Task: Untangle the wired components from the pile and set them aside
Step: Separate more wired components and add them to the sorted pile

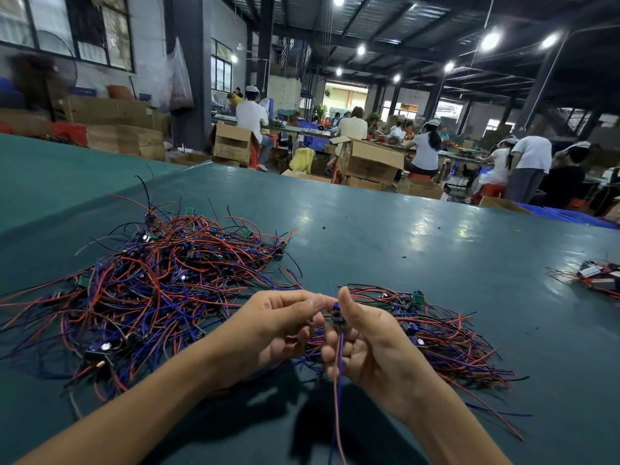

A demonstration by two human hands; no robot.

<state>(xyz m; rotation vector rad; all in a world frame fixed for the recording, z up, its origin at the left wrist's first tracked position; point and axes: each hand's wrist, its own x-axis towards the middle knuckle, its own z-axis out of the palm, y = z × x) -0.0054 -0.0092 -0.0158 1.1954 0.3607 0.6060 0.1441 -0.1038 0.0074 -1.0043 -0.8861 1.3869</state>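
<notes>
A big tangled pile (161, 280) of red, blue and black wires with small green boards lies on the left of the green table (402, 236). A smaller, flatter heap of the same wired components (446, 337) lies to the right, behind my hands. Between the two heaps, my left hand (268, 333) and my right hand (372, 344) meet above the table. Both pinch one small dark wired component (336, 317), thumbs and fingertips around it. Its red and blue leads (338, 391) hang straight down between my wrists.
A third small bunch of wired parts (600, 275) lies at the table's right edge. A few black specks dot the table beyond the piles. Past the far edge stand cardboard boxes (369, 161) and several seated and standing people at other benches.
</notes>
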